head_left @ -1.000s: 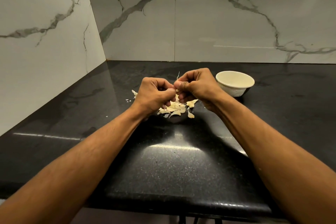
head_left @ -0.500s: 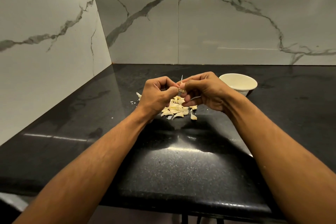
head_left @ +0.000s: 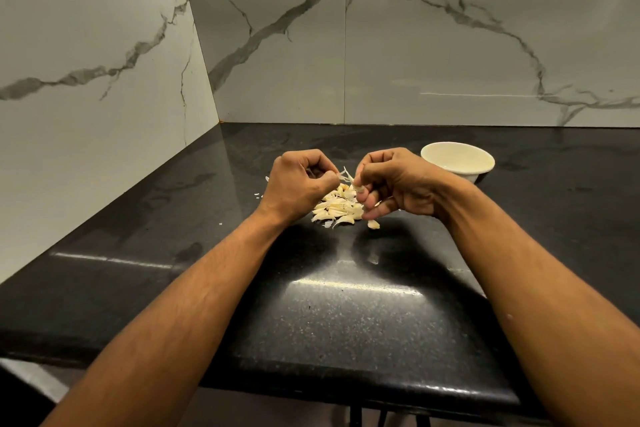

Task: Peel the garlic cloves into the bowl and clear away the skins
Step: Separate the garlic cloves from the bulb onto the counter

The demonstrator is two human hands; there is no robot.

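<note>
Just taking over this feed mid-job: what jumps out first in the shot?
Two hands meet at mid-counter: the left hand pinches a strip of skin away from the garlic clove gripped by the right hand. Below them lies a pale heap of garlic pieces on the black counter. A cream bowl sits right.

Head cam looks fwd/down, close over black counter (head_left: 346,322) corner.

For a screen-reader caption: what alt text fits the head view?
Two hands peel a garlic clove above a pile of cloves and skins on a black counter; the left hand pulls skin away, a white bowl beside the right hand.
</note>
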